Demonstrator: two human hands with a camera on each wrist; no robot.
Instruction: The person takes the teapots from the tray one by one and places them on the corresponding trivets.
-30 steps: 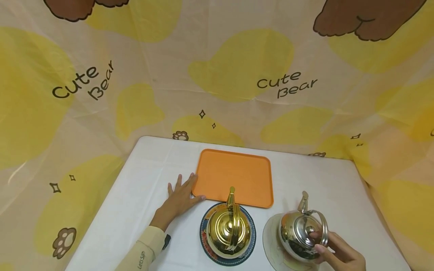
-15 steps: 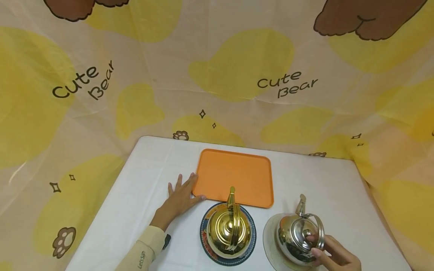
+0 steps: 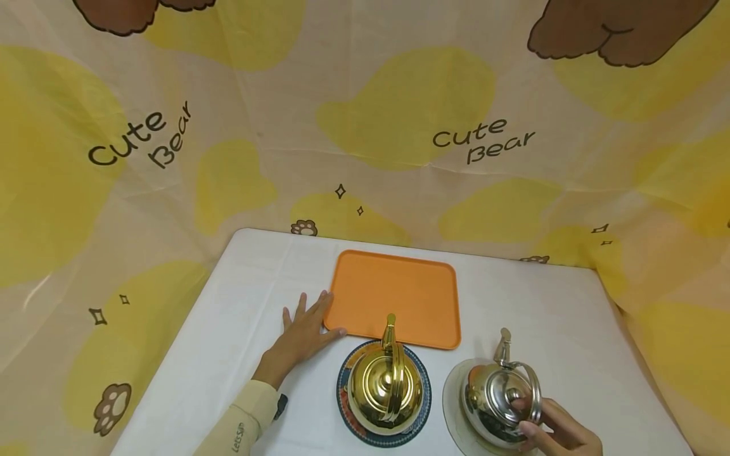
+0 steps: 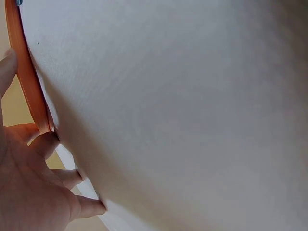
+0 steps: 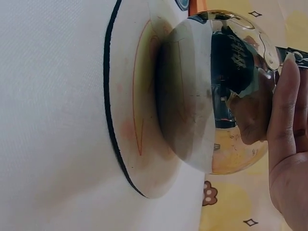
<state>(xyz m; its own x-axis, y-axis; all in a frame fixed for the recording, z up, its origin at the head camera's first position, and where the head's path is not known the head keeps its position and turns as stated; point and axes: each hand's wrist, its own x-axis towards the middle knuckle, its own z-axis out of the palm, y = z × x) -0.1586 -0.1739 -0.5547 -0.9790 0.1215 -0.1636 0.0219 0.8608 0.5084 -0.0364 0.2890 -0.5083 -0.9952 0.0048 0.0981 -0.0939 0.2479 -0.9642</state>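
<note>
My right hand (image 3: 564, 427) holds a shiny silver teapot (image 3: 485, 399) by its arched handle (image 3: 535, 389), with the thumb near the lid. Its spout points away from me. Below it lies a pale round mat (image 3: 453, 405); the right wrist view shows the teapot's rounded base (image 5: 185, 96) close over the mat's printed surface (image 5: 130, 125). At the near left corner of an orange tray (image 3: 393, 291), my left hand (image 3: 302, 335) rests with fingers spread, thumb and fingertips at the rim. In the left wrist view, the other fingertips touch the white cloth (image 4: 168, 96).
A gold teapot (image 3: 365, 386) stands on a patterned round mat (image 3: 343, 405) between my hands, its spout overlapping the tray's near edge in the head view. The white tabletop (image 3: 530, 297) ends at a yellow-patterned curtain (image 3: 388, 202) behind and on both sides.
My right hand and the silver teapot have shifted slightly left and toward me over the pale mat. The left hand, tray and gold teapot have stayed in place.
</note>
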